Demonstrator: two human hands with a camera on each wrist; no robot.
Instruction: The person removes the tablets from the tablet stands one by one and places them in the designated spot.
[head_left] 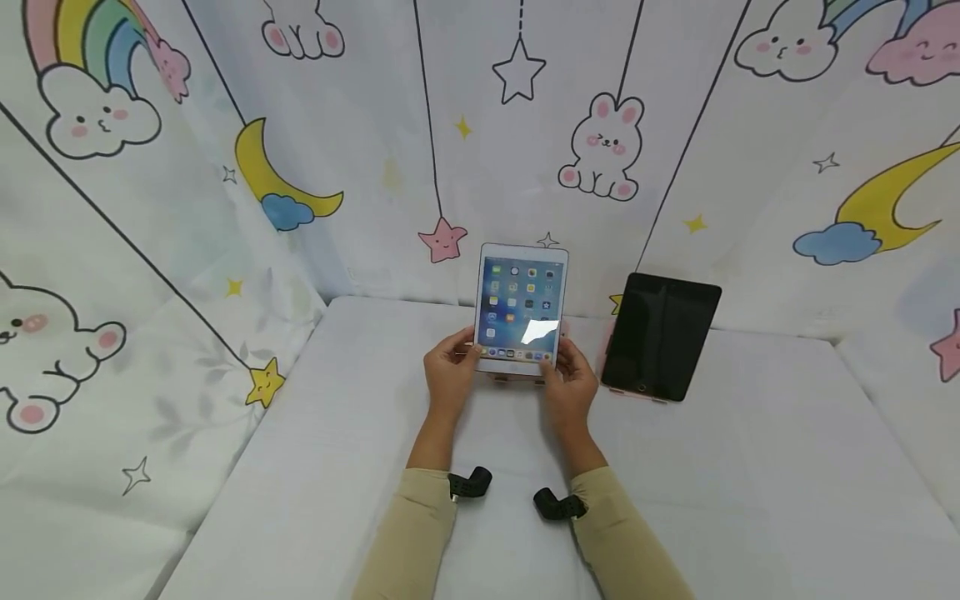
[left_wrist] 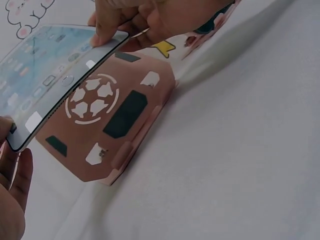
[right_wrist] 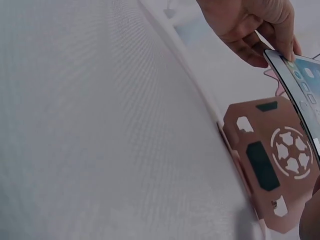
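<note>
A white tablet [head_left: 521,304] with a lit screen of app icons is held upright by both hands at its lower corners. My left hand [head_left: 450,375] grips the lower left corner, thumb on the front. At the lower right corner my right hand [head_left: 572,385] pinches the tablet the same way. Behind it stands a pink tablet stand [left_wrist: 75,142] with a football cut-out and dark green pads. In the right wrist view the tablet's lower edge is apart from the stand's face; whether the upper part touches it is hidden.
To the right, a black tablet [head_left: 662,337] with a dark screen leans on another pink stand. A white cloth covers the table [head_left: 300,467]. Curtains [head_left: 360,125] printed with bunnies, moons and stars hang behind and at the sides.
</note>
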